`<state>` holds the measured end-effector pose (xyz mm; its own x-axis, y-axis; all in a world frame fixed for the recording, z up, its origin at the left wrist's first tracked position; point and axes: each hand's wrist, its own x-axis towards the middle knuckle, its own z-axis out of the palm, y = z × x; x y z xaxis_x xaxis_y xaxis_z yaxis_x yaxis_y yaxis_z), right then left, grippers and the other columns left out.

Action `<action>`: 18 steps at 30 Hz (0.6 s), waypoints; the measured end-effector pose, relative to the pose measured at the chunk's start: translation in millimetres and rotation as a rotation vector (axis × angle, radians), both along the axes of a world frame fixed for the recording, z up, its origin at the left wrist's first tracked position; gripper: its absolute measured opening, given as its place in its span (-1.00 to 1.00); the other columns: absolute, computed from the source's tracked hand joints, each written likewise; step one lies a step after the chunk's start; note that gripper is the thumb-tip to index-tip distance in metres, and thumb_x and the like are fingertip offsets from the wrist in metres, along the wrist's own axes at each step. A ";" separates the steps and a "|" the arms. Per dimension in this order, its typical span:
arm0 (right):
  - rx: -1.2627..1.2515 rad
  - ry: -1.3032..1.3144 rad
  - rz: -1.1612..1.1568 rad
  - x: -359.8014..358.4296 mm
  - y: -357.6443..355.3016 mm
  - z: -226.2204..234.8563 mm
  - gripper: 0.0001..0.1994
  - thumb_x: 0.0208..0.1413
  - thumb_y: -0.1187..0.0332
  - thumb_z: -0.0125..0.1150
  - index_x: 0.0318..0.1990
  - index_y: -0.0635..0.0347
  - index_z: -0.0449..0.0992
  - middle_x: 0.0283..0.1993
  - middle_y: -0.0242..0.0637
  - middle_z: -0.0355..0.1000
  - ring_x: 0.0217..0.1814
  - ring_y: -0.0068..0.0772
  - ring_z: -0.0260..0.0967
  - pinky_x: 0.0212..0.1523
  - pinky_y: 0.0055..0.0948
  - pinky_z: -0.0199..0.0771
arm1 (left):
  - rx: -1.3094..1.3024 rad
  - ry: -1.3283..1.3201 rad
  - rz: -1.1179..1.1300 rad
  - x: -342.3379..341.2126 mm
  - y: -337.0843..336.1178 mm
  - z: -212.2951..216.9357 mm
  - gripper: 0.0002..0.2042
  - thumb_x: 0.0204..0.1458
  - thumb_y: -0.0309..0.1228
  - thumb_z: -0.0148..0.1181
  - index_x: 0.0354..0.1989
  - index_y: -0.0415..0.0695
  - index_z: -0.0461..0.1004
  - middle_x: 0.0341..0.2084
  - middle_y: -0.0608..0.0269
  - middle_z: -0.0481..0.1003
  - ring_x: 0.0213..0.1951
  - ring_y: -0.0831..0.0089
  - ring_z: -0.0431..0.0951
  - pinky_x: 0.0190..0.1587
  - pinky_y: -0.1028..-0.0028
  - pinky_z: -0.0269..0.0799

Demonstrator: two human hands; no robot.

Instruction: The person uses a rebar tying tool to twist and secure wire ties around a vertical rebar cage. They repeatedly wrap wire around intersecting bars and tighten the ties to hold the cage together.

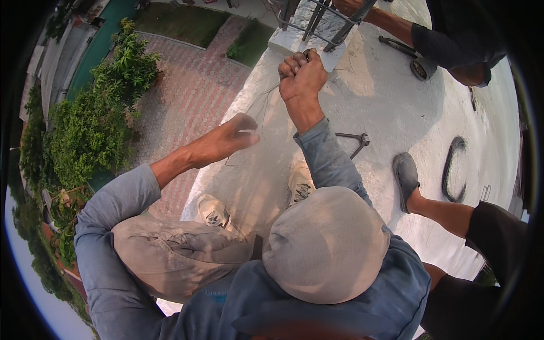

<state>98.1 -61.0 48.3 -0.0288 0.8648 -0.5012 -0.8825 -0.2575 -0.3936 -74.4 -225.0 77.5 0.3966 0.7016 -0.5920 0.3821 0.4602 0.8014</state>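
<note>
**Bare Hands and Thin Wire Beside a Steel Bar Cage**

The fingers of a worker's right hand [303,73] are curled tightly into the palm just on the near side of a steel bar cage [322,24]; what they grip, if anything, cannot be made out. The left hand [232,139], slightly blurred, is farther from the cage, to its near left, its thumb spread from fingers that lie together; no object can be made out between them. Thin wire [265,102], in loose strands, trails from beside the right fist, away from the cage and toward the left hand.

At the cage itself, a co-worker's hand [347,7] reaches in among the bars from the right. Metal pincers [358,141] lie on the pale slab [377,96] on the near side of the cage, beside the worker's right sleeve [331,156]. Farther to the right of the cage, a dark clog [406,178] is planted on the slab, and beyond it rests a curved dark bundle [450,170].

The worker's pale shoes [212,211] stand toward the wearer from the cage. To the cage's left, past the slab's edge, red-and-grey paving [190,90] spreads out below, bordered by leafy shrubs [82,136].
</note>
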 end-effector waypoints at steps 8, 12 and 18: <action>-0.061 0.116 0.004 3.4 -0.7 -26.9 -0.81 0.43 0.30 -0.09 -0.32 -0.02 0.22 -0.52 -0.54 0.11 -0.61 -0.64 -0.05 -0.62 -0.55 -0.05 | -0.272 -0.418 0.498 34.3 7.1 -1.2 -0.40 0.39 0.12 -0.04 0.22 -0.24 0.31 -0.54 0.52 0.19 -0.60 0.73 0.03 -0.56 0.62 0.07; -0.043 0.194 -0.005 24.3 12.8 -41.3 -0.83 0.42 0.24 -0.01 -0.26 0.02 0.26 -0.45 -0.48 0.19 -0.58 -0.59 0.06 -0.58 -0.53 0.09 | -0.216 -0.436 0.443 30.1 23.2 -1.6 -0.62 0.47 -0.06 -0.08 0.07 -0.16 0.41 -0.58 0.54 0.16 -0.60 0.73 0.01 -0.59 0.64 -0.06; -0.056 0.114 0.201 22.5 -42.7 -10.1 -0.77 0.46 0.20 0.01 0.02 0.17 0.41 -0.24 -0.26 0.44 -0.25 -0.36 0.39 -0.17 -0.41 0.47 | -0.342 -0.500 0.620 42.5 22.5 -15.8 -0.76 0.47 -0.16 -0.07 -0.15 -0.05 0.37 -0.58 0.57 0.14 -0.61 0.73 0.00 -0.59 0.65 -0.05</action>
